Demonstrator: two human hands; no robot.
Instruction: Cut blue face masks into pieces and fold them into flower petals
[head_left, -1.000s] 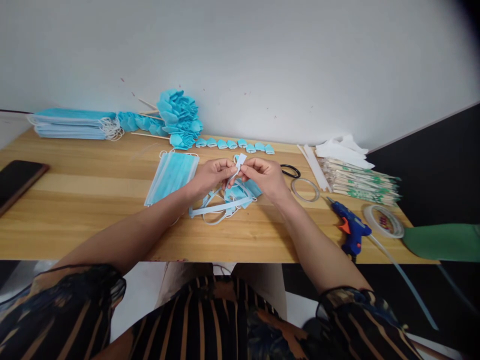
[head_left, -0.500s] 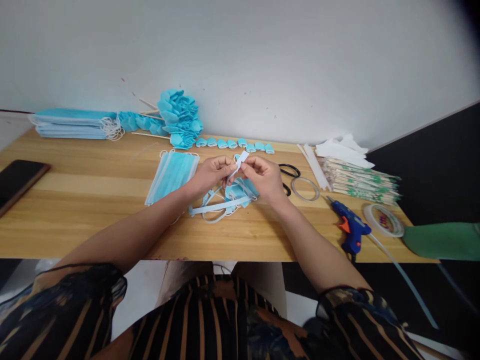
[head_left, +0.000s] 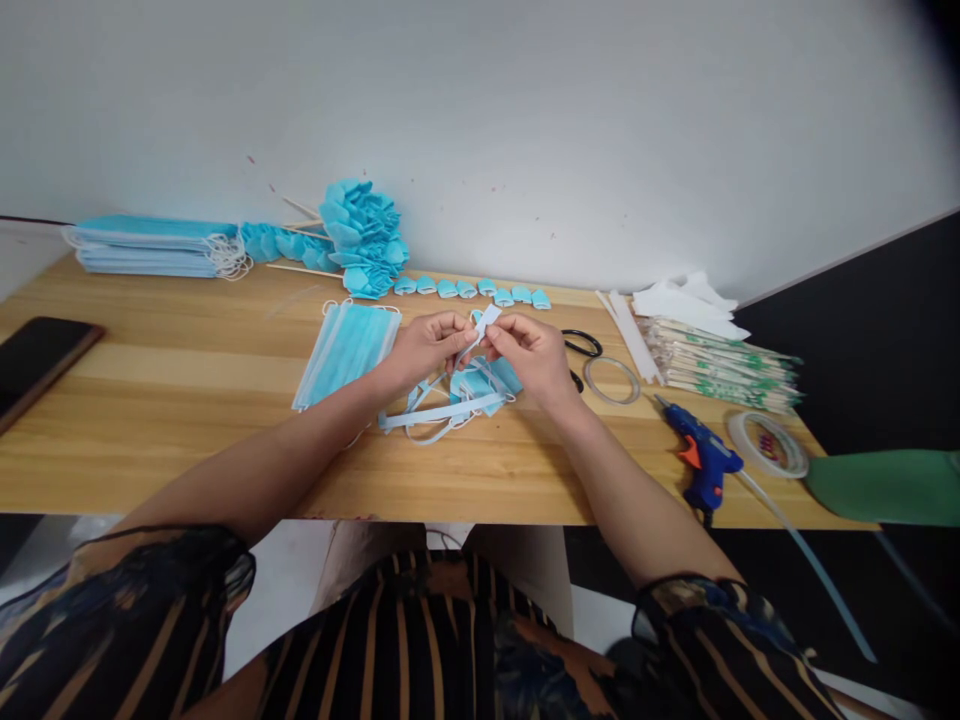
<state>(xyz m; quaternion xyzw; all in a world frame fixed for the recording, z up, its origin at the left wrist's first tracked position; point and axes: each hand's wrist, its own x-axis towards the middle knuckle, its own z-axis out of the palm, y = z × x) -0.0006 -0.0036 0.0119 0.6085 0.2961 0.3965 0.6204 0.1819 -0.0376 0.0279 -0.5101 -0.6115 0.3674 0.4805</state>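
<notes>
Between my two hands is a narrow pale strip of mask fabric, its upper end sticking up above the fingers. My left hand pinches it from the left, and my right hand pinches it from the right. Both sets of fingertips nearly meet. Below them lie mask scraps, with cut strips and ear loops tangled together. A whole blue face mask rests flat beside my left wrist. Partly behind my right hand are black scissor handles; the blades are hidden.
Blue fabric flowers on sticks and a mask stack lie at the back left. Folded petals form a row behind my hands. To the right are a glue gun, tape rolls and wrapped sticks. A phone lies left.
Hardly anything differs. The view has shifted slightly, and both hands keep their pinch on the strip.
</notes>
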